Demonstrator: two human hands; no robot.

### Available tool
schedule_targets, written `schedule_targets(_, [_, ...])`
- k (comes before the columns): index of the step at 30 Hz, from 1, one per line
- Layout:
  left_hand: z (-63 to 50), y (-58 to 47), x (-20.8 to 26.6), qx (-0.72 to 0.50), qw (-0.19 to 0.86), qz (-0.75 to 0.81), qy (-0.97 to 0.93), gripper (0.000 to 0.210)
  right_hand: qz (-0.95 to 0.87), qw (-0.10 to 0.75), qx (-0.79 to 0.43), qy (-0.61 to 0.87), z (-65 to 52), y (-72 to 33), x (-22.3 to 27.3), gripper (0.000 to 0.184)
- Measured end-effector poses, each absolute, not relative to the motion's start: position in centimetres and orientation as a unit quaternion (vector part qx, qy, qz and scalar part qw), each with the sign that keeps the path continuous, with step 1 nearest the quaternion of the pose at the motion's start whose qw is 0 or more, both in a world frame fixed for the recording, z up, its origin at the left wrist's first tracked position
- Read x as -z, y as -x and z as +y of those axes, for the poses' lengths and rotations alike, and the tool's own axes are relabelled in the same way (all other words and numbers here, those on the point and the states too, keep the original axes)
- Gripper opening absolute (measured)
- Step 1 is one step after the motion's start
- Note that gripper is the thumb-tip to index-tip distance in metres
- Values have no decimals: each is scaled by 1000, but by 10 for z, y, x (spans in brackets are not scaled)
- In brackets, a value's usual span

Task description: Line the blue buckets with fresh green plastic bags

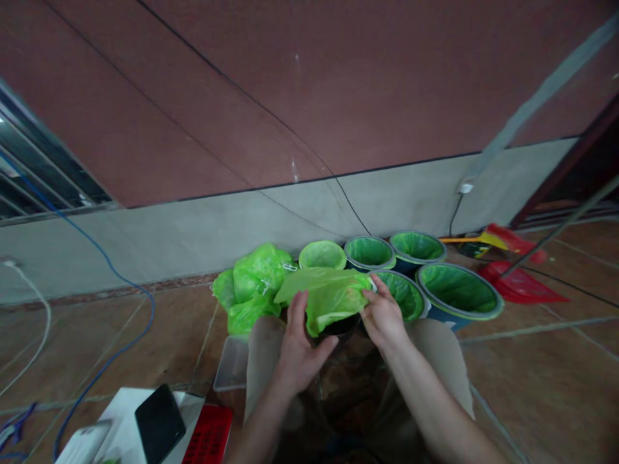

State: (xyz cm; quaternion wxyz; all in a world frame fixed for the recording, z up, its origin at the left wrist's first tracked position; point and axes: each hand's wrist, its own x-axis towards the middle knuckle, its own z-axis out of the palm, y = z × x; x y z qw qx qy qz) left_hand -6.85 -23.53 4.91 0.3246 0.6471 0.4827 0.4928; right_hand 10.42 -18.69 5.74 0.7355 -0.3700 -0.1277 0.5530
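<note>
A light green plastic bag (333,293) is stretched out between my hands, above my knees. My right hand (385,319) pinches its right end between thumb and fingers. Against the bag's left side rests my left hand (300,351), its fingers extended and the thumb held apart. Under the bag, between my knees, part of a dark container (342,327) shows; the rest is hidden. Just beyond stand several bins lined with green bags, among them a large bin (459,290) at the right and a pale green-lined bin (322,255) at the back.
Filled green bags (264,277) are heaped left of the bins. A clear plastic tray (231,364) lies by my left knee. Nearer left are a black phone (159,422) and a red perforated object (209,435). A red dustpan (525,283) sits right; a blue cable (116,277) crosses the floor.
</note>
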Motion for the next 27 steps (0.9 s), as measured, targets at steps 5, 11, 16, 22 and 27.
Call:
schedule_targets(5, [-222,65,-49,-508,259,509,-645,27,-210,713,-563,363,-192,-94,-62,62])
schedule_targets(11, [-204,101,-56,-576,261,552,-543,26,-291,715,-402,492,-185,-136,-45,45])
schedule_targets(16, [-204,103,-52,-578,230,564,-543,22,-559,568,-223,561,-186,-130,-28,45])
schedule_targets(22, [-202,110,-51,-570,157,566,-574,21,-728,405,-188,520,-173,-112,-17,22])
schedule_targets(27, [-202,116,-51,-565,150,580,-567,19,-730,428,-223,484,-194,-92,-26,22])
